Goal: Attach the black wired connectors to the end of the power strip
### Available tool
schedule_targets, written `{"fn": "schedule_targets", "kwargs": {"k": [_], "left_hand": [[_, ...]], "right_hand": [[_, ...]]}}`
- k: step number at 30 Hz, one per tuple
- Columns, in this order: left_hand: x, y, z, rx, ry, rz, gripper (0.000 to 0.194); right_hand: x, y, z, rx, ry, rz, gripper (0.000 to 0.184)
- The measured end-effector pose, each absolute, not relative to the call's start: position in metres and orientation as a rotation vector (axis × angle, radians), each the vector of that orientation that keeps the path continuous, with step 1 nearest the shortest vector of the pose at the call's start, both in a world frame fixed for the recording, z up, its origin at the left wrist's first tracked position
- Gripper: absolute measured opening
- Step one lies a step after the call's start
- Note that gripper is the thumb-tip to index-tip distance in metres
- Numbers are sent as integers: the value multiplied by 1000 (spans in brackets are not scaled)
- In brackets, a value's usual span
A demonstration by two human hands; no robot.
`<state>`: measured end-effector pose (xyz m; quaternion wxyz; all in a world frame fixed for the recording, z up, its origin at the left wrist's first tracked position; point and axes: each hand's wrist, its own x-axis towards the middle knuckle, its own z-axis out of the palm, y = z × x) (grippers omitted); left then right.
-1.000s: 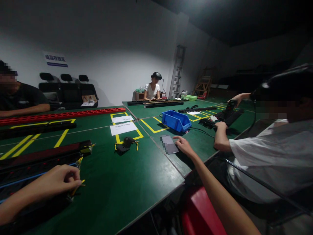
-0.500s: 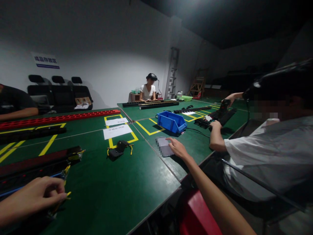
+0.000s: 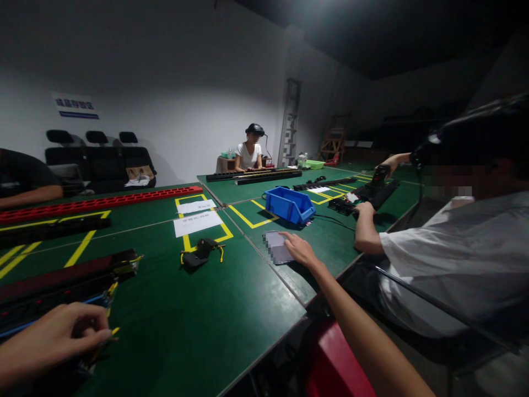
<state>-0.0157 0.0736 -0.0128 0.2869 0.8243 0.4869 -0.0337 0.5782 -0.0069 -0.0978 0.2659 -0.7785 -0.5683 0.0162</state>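
Note:
At the lower left, my left hand [image 3: 61,336] is closed in a pinch on a thin yellow wire [image 3: 115,332], whose end pokes out past the fingertips. Beneath and behind it lie long black power strip-like bars [image 3: 53,292] with red spots, a blue line and yellow wire ends. My right hand [image 3: 300,249] reaches out over the green table with the index finger stretched onto the screen of a smartphone [image 3: 278,247] lying flat. The thumb side of that hand is partly hidden. Between the hands sits a small black part with yellow wire ends [image 3: 201,253].
A blue bin [image 3: 289,205] stands beyond the phone, with a black cable beside it. White paper labels [image 3: 197,223] lie within yellow tape marks. A long red slotted rail [image 3: 103,203] runs along the left. A co-worker [image 3: 450,264] handles black parts close on the right; others sit farther off.
My view has turned slightly right, so the table's things sit further left. My right index finger has moved onto the phone's screen. My left hand keeps its pinch.

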Motion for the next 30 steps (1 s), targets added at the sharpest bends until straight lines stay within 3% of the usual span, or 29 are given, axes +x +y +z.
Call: {"fn": "schedule_targets", "kwargs": {"k": [17, 30], "left_hand": [[-12, 63, -11, 2182, 1270, -2, 50], [-24, 80, -21, 2222, 1271, -145, 53]], "right_hand": [[581, -18, -97, -1832, -1396, -88, 42], [581, -19, -96, -1777, -1279, -164, 42]]}}
